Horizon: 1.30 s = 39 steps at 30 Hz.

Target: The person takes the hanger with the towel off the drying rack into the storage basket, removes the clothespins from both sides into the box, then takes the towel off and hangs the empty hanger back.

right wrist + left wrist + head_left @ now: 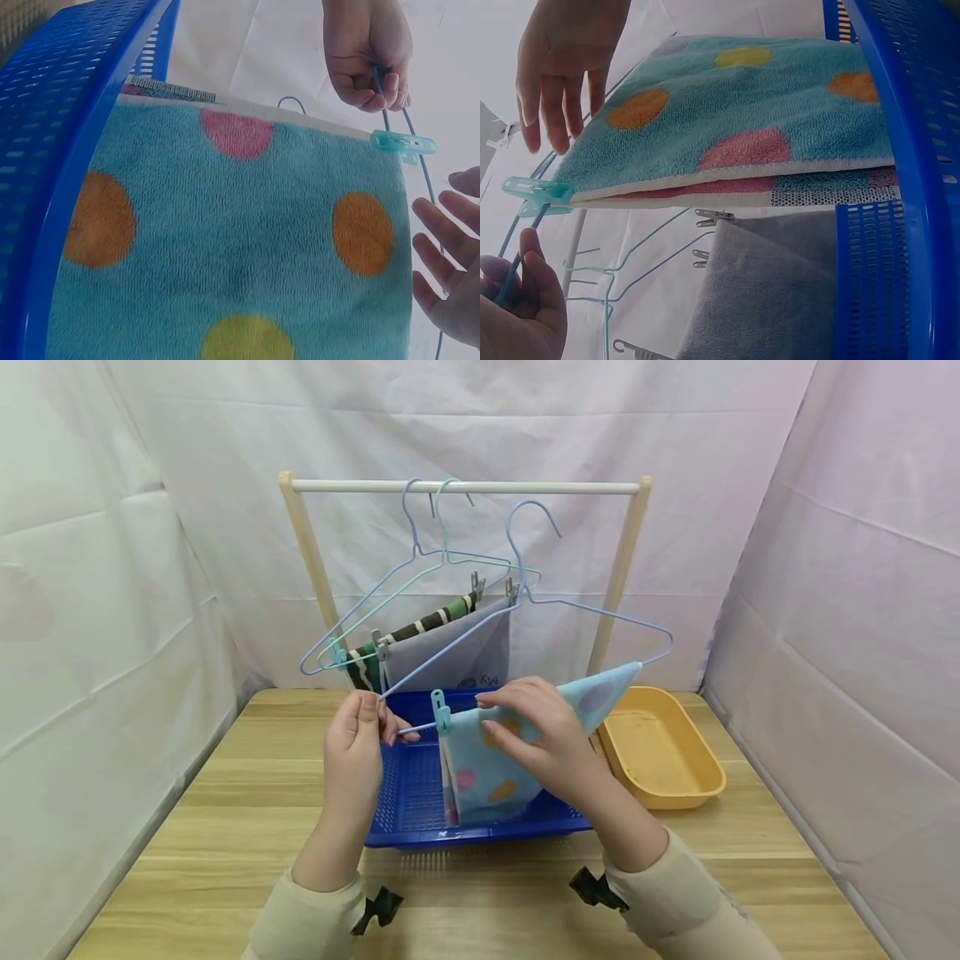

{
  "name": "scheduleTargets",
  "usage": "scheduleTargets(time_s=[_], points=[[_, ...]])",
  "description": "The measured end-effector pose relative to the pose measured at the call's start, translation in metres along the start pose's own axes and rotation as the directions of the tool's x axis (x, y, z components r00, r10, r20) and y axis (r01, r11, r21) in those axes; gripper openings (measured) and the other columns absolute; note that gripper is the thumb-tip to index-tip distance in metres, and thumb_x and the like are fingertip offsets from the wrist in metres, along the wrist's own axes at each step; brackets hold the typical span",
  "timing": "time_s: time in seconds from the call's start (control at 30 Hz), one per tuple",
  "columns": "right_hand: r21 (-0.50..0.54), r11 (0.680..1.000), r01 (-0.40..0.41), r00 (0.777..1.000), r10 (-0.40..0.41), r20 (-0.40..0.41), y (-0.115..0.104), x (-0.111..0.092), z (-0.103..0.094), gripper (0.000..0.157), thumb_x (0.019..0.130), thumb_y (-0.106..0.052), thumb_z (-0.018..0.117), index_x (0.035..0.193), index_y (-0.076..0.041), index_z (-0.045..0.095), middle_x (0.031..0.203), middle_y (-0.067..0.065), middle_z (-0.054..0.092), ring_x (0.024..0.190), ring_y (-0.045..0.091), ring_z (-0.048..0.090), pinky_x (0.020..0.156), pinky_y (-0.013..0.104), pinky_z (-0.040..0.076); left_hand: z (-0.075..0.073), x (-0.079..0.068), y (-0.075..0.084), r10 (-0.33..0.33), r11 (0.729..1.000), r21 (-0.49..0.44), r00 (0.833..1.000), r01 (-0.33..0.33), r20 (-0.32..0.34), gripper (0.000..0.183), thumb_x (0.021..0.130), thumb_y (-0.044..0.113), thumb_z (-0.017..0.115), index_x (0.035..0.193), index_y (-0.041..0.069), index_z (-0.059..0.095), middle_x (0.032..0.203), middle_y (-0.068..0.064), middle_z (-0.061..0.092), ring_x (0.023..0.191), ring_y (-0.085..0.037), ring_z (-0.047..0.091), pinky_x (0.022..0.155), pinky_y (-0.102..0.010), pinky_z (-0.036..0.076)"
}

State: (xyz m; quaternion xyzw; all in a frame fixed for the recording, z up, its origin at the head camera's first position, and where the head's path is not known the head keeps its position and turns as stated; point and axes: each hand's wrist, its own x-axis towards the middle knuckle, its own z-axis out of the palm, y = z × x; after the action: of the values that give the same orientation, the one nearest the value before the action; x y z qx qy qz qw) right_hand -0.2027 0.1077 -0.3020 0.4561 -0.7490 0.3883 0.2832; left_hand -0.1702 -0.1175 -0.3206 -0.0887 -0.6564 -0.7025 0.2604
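Note:
My left hand (358, 743) grips the left corner of a blue wire hanger (592, 607). Over the hanger's lower bar drapes a light blue towel (487, 777) with coloured dots, its right end slanting up. A teal clothespin (441, 714) clips the towel's left top corner to the bar, close to my left fingers. My right hand (551, 735) hovers before the towel's upper edge, fingers parted and holding nothing. In the right wrist view, those fingertips (429, 244) reach close to the towel's edge, below the clothespin (405, 142).
Behind, a rack with a white rail (465, 487) carries two hangers, with a grey towel (450, 647) and a green striped cloth (435, 625) clipped on. A blue basket (408, 785) sits beneath the dotted towel. To its right is a yellow tray (660, 743).

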Motion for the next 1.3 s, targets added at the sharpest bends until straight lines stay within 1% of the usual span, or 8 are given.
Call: scheduleTargets(time_s=[0.23, 0.47, 0.7, 0.8, 0.9, 1.13, 1.3], points=[[0.006, 1.0, 0.018, 1.0, -0.018, 0.003, -0.002, 0.006, 0.009, 0.026, 0.086, -0.007, 0.073, 0.112, -0.007, 0.07, 0.107, 0.002, 0.069, 0.107, 0.021, 0.056, 0.092, 0.038, 0.045, 0.002, -0.003, 0.001, -0.029, 0.999, 0.014, 0.999, 0.029, 0.019, 0.038, 0.106, 0.029, 0.037, 0.084, -0.001, 0.042, 0.065, -0.01, 0.042, 0.071, -0.024, 0.065, 0.073, -0.035, 0.059], [-0.012, 1.0, 0.002, 1.0, -0.002, 0.016, -0.003, 0.009, 0.013, 0.026, 0.088, -0.01, 0.072, 0.113, -0.005, 0.069, 0.107, 0.006, 0.069, 0.108, 0.02, 0.056, 0.093, 0.038, 0.045, 0.006, -0.004, -0.001, -0.013, 1.0, -0.004, 0.999, 0.013, 0.035, 0.037, 0.107, 0.027, 0.037, 0.083, -0.001, 0.042, 0.064, -0.01, 0.042, 0.069, -0.023, 0.064, 0.071, -0.037, 0.059], [-0.032, 0.999, -0.018, 0.999, 0.019, 0.038, -0.003, 0.012, 0.015, 0.027, 0.089, -0.013, 0.072, 0.115, -0.007, 0.069, 0.109, 0.002, 0.068, 0.109, 0.019, 0.055, 0.094, 0.039, 0.044, 0.009, -0.005, -0.003, -0.017, 1.0, 0.01, 0.999, 0.017, 0.042, 0.04, 0.106, 0.03, 0.037, 0.082, -0.001, 0.044, 0.063, -0.011, 0.042, 0.07, -0.024, 0.064, 0.07, -0.038, 0.059], [-0.034, 0.999, -0.036, 0.998, 0.038, 0.051, -0.004, 0.013, 0.016, 0.028, 0.089, -0.014, 0.072, 0.116, -0.008, 0.068, 0.11, 0.001, 0.068, 0.108, 0.018, 0.055, 0.094, 0.039, 0.044, 0.011, -0.005, -0.002, -0.023, 1.0, 0.009, 0.999, 0.023, 0.044, 0.039, 0.106, 0.031, 0.037, 0.083, 0.0, 0.044, 0.063, -0.011, 0.042, 0.069, -0.024, 0.064, 0.07, -0.038, 0.059], [-0.042, 0.997, -0.072, 0.995, 0.075, 0.073, -0.004, 0.014, 0.015, 0.029, 0.09, -0.016, 0.072, 0.118, -0.008, 0.068, 0.111, 0.0, 0.067, 0.109, 0.016, 0.054, 0.094, 0.038, 0.044, 0.012, -0.006, -0.002, -0.027, 1.0, 0.006, 0.998, 0.026, 0.05, 0.039, 0.106, 0.03, 0.037, 0.083, 0.0, 0.045, 0.063, -0.011, 0.043, 0.069, -0.023, 0.064, 0.07, -0.038, 0.059], [-0.045, 0.989, -0.144, 0.98, 0.149, 0.133, -0.006, 0.014, 0.012, 0.031, 0.094, -0.021, 0.068, 0.122, -0.009, 0.065, 0.115, -0.001, 0.066, 0.111, 0.014, 0.054, 0.094, 0.039, 0.045, 0.014, -0.006, -0.003, -0.015, 1.0, 0.012, 0.998, 0.014, 0.063, 0.037, 0.107, 0.03, 0.036, 0.084, 0.002, 0.045, 0.063, -0.011, 0.042, 0.067, -0.024, 0.064, 0.07, -0.037, 0.059], [-0.026, 0.983, -0.182, 0.971, 0.184, 0.152, -0.008, 0.014, 0.012, 0.029, 0.095, -0.021, 0.066, 0.121, -0.008, 0.066, 0.117, -0.001, 0.065, 0.112, 0.013, 0.054, 0.094, 0.039, 0.045, 0.015, -0.006, -0.004, -0.007, 1.0, 0.01, 0.998, 0.007, 0.064, 0.037, 0.107, 0.028, 0.035, 0.084, 0.001, 0.045, 0.063, -0.011, 0.042, 0.066, -0.023, 0.063, 0.069, -0.037, 0.059]])
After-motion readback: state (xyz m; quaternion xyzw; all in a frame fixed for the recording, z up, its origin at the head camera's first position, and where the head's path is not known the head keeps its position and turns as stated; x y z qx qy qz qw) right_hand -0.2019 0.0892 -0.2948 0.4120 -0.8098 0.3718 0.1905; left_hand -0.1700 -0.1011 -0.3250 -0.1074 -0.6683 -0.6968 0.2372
